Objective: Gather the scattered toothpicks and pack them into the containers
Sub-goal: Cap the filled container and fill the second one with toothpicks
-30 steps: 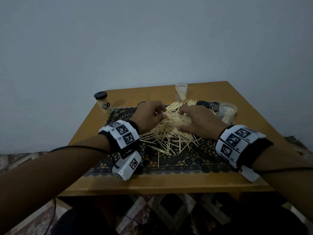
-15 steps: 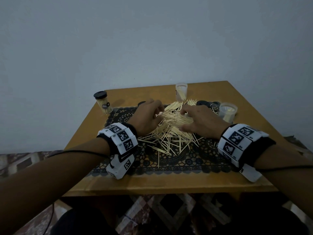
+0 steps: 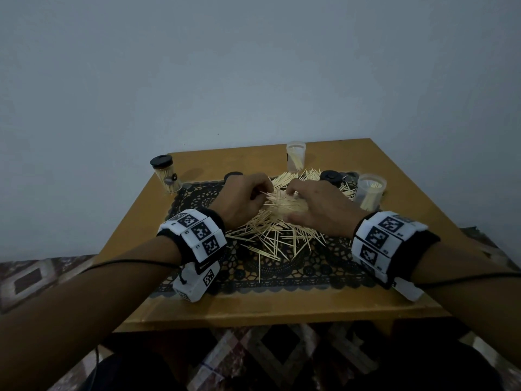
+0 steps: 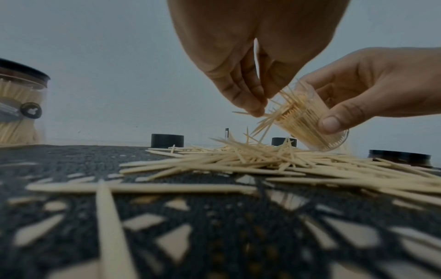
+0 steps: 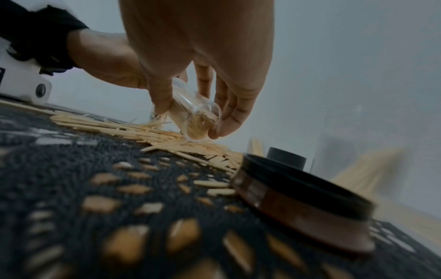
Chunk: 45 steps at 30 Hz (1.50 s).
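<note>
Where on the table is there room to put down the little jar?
Free: the bare mat nearest you, between the wrists, and the wood strip along the front edge. Crowded: the mat's middle under the toothpicks, and the back right, where loose lids sit beside an open container.

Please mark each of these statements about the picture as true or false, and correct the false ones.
1. The right hand holds a clear container tilted over the toothpick pile. True.
2. The left hand is resting flat on the mat. False: its fingertips pinch toothpicks at the container's mouth.
3. The jar at the far left has its black lid on. True.
4. All containers on the table are closed. False: two cups stand open, with loose lids beside them.
</note>
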Motion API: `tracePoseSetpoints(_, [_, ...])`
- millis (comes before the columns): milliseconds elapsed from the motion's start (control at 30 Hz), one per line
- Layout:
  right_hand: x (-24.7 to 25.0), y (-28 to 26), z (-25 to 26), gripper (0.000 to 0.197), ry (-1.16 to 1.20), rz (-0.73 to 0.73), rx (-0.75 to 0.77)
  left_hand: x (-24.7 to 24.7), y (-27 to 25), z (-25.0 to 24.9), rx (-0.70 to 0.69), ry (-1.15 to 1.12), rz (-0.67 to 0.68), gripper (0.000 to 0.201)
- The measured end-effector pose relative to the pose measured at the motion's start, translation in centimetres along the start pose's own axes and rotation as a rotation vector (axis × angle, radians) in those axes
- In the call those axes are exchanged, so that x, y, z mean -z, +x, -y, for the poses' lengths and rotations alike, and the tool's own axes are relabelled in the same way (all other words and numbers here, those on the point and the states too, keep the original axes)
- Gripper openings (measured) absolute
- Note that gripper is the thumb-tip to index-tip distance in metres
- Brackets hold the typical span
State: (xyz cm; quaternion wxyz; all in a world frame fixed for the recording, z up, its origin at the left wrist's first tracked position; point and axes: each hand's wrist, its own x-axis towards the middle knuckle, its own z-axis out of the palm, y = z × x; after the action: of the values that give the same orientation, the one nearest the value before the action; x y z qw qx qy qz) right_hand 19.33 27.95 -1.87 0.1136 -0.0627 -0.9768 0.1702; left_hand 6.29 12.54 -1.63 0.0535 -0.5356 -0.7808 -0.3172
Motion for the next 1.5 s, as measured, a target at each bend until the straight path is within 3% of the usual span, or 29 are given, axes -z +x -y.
tracePoseSetpoints(200, [0.38, 0.0, -0.29, 0.053, 0.092, 0.023, -0.104, 0.31, 0.0, -0.14, 0.049, -0.054, -0.117, 0.018])
tracePoseSetpoints(367, [0.26, 0.23, -0.26, 0.05, 0.087, 0.009, -0.098, 0.1, 0.04, -0.02, 0.026, -0.028, -0.058, 0.006])
tracePoseSetpoints(533, [0.15, 0.16, -0.12, 0.049, 0.032, 0.02, -0.052, 0.26, 0.01, -0.15, -0.012, -0.025, 0.063, 0.011])
tracePoseSetpoints(700, [0.12, 0.31, -0.53, 0.049, -0.023, 0.007, -0.035, 0.21, -0.11, -0.5, 0.034, -0.155, -0.003, 0.008])
tracePoseSetpoints(767, [0.19, 0.34, -0.73, 0.049, -0.031, -0.012, -0.038, 0.13, -0.06, -0.41, 0.001, -0.077, -0.015, 0.019])
tracePoseSetpoints(867, [0.18, 0.4, -0.67, 0.047, -0.024, -0.012, -0.034, -0.11, -0.12, -0.26, -0.011, 0.006, 0.093, 0.038])
tracePoseSetpoints(1033, [0.07, 0.5, -0.76, 0.047, -0.02, -0.02, -0.031, -0.1, -0.09, -0.26, 0.042, 0.028, 0.18, 0.051])
tracePoseSetpoints(1167, [-0.01, 0.54, -0.72, 0.046, -0.022, -0.014, -0.03, 0.12, -0.23, -0.32, 0.078, -0.085, 0.189, 0.045])
tracePoseSetpoints(1333, [0.14, 0.48, -0.8, 0.046, 0.013, -0.006, -0.044, -0.07, -0.2, -0.31, 0.103, -0.058, 0.208, 0.044])
tracePoseSetpoints(1500, [0.22, 0.38, -0.58, 0.047, 0.025, 0.015, -0.051, -0.23, -0.15, -0.18, 0.158, -0.088, 0.102, 0.033])
